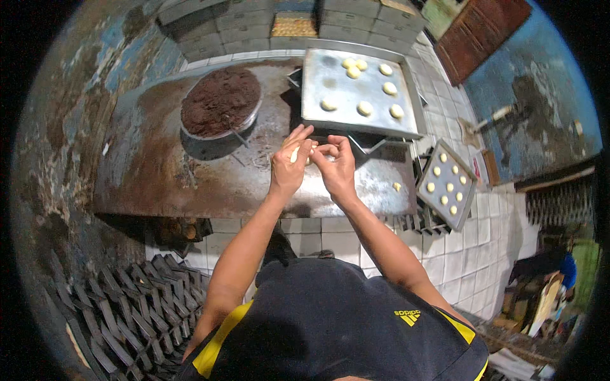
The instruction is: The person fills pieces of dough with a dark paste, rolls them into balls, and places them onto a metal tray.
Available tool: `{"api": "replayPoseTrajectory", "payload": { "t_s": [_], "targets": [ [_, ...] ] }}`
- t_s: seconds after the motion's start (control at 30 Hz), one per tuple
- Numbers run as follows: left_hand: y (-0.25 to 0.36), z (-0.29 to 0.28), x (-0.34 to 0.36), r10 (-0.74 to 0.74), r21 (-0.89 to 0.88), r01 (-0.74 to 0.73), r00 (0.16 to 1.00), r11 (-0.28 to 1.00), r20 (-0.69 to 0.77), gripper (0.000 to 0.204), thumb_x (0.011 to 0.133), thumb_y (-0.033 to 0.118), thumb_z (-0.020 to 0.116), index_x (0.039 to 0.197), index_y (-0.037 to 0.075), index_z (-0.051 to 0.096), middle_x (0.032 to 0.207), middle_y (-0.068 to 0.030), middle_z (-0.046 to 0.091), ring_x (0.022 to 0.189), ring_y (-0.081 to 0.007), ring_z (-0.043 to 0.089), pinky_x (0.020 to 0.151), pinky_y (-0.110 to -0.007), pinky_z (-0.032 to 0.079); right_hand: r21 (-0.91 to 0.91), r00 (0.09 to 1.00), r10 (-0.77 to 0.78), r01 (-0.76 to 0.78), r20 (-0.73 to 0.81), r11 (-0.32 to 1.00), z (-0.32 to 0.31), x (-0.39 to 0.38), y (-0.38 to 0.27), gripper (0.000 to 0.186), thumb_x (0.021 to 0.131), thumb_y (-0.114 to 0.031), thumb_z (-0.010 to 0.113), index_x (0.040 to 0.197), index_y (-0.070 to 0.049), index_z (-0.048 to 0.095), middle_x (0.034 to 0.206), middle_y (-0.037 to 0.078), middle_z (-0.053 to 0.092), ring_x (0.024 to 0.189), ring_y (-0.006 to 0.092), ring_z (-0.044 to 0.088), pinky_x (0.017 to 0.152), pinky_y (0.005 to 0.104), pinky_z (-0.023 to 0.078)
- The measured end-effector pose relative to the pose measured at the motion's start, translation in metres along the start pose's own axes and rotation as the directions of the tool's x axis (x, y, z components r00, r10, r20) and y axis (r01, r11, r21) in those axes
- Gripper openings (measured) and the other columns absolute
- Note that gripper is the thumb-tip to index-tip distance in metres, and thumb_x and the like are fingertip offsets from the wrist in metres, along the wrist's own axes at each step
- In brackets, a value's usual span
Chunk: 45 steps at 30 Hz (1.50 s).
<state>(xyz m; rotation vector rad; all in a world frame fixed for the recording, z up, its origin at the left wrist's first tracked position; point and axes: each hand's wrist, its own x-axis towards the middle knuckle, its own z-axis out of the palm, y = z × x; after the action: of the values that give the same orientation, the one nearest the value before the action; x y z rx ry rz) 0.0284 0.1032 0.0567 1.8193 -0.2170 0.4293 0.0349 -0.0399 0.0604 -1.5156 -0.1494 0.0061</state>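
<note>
Over the metal table (254, 190), both my hands meet around a piece of pale dough (294, 154). My left hand (290, 166) cups the dough, which shows between its thumb and fingers. With thumb and fingers pinched together, my right hand (337, 168) works at the dough's right side; the fingers partly hide it. Beyond my left hand sits a round metal bowl (251, 122) heaped with dark brown crumbly filling (219, 101). A utensil handle (238, 138) leans out of its near rim. A small dough scrap (397, 187) lies on the table to my right.
Just beyond my hands, a large baking tray (375, 82) holds several dough balls (364, 108), raised on a metal rack (368, 145). A smaller tray (447, 178) of dough balls stands lower right. Stacked metal tins (244, 28) line the back; black racks (127, 305) stand lower left.
</note>
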Motion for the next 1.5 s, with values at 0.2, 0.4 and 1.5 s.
{"api": "replayPoseTrajectory", "payload": {
  "t_s": [0.2, 0.4, 1.5],
  "targets": [
    [0.054, 0.064, -0.027, -0.177, -0.020, 0.201, 0.901, 0.979, 0.397, 0.072, 0.089, 0.029, 0.075, 0.151, 0.006, 0.046, 0.125, -0.0195, 0.070, 0.119, -0.0265, 0.065, 0.096, -0.036, 0.051, 0.036, 0.981, 0.101, -0.108, 0.166, 0.993, -0.116, -0.023, -0.013, 0.070, 0.084, -0.004, 0.077, 0.144, 0.000, 0.042, 0.097, 0.010, 0.070, 0.092, 0.0185, 0.068, 0.084, 0.0351, 0.055],
    [0.055, 0.094, -0.027, 0.072, 0.208, -0.184, 0.889, 0.961, 0.451, 0.036, 0.099, 0.025, 0.061, 0.128, 0.005, 0.068, 0.115, -0.0186, 0.073, 0.108, -0.0198, 0.069, 0.097, -0.036, 0.051, 0.114, 0.953, -0.286, 0.274, 0.103, 0.955, -0.150, -0.056, -0.067, 0.060, 0.089, -0.005, 0.073, 0.142, -0.002, 0.045, 0.104, 0.012, 0.072, 0.099, 0.0184, 0.070, 0.085, 0.0340, 0.059],
    [-0.139, 0.080, 0.197, -0.435, -0.435, 0.320, 0.879, 0.842, -0.195, 0.055, 0.102, 0.022, 0.062, 0.150, 0.001, 0.044, 0.141, -0.0142, 0.058, 0.119, -0.0212, 0.061, 0.093, -0.032, 0.051, -0.828, 0.880, -0.117, 0.472, 0.460, 0.301, -0.086, 0.371, 0.128, 0.048, 0.096, -0.033, 0.068, 0.124, 0.004, 0.057, 0.111, 0.025, 0.064, 0.097, 0.0346, 0.064, 0.084, 0.0451, 0.050]
  ]
}}
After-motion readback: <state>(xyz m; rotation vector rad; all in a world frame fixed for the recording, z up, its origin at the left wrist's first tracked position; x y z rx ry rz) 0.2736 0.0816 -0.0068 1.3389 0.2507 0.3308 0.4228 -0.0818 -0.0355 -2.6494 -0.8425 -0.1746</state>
